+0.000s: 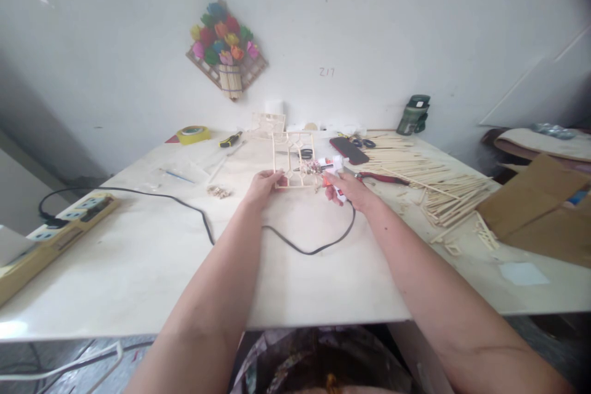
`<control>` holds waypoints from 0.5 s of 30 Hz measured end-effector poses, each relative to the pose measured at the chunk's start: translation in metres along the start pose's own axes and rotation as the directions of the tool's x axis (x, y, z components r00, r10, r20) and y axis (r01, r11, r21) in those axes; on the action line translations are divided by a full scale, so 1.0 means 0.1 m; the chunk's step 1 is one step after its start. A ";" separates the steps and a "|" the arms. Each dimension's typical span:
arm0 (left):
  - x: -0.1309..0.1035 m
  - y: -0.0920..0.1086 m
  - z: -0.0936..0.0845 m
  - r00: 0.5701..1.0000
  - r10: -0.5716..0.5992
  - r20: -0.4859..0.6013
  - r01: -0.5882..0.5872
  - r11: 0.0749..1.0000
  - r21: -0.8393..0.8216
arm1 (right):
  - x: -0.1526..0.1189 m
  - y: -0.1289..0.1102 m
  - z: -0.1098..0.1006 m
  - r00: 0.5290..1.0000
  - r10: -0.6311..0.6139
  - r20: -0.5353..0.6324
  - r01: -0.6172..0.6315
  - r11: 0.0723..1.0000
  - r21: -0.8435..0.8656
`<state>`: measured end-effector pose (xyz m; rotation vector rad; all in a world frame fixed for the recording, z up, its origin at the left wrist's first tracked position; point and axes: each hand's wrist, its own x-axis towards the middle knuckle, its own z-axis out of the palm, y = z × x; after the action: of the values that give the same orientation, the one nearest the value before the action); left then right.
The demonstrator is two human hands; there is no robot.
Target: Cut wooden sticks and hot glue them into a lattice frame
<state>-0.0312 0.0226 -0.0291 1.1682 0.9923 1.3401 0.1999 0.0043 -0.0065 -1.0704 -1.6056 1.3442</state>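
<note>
My left hand pinches the lower left corner of a wooden stick frame, a light lattice with small diamond shapes inside, held up over the table. In my right hand is a white hot glue gun with red-orange marks. The gun's tip points left, close to the lower right part of the frame; whether it touches cannot be made out. A black cord runs from the gun across the table and under my left forearm. Small wood bits lie left of my left hand.
Right of the gun are red-handled pliers, a phone, many thin sticks and a cardboard box. A power strip, yellow tape roll and utility knife are on the left. A green bottle stands by the wall.
</note>
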 end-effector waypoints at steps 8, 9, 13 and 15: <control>0.02 -0.01 -0.01 1.000 -0.009 -0.005 0.009 1.000 0.002 | -0.01 -0.02 0.01 1.000 -0.002 -0.008 0.002 1.000 0.001; 0.02 -0.02 -0.01 1.000 -0.007 -0.005 0.007 1.000 0.005 | -0.01 -0.01 0.01 1.000 0.001 -0.006 -0.001 1.000 0.000; 0.03 -0.03 -0.01 1.000 0.002 -0.005 -0.001 1.000 0.008 | 0.00 -0.01 0.01 1.000 0.004 -0.002 -0.004 1.000 -0.004; 0.03 -0.03 -0.02 1.000 0.000 -0.002 0.000 1.000 0.009 | 0.00 -0.01 0.02 1.000 0.001 -0.003 -0.001 1.000 -0.002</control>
<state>-0.0322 0.0257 -0.0318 1.1742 1.0003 1.3380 0.1984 0.0035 -0.0056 -1.0741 -1.6045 1.3419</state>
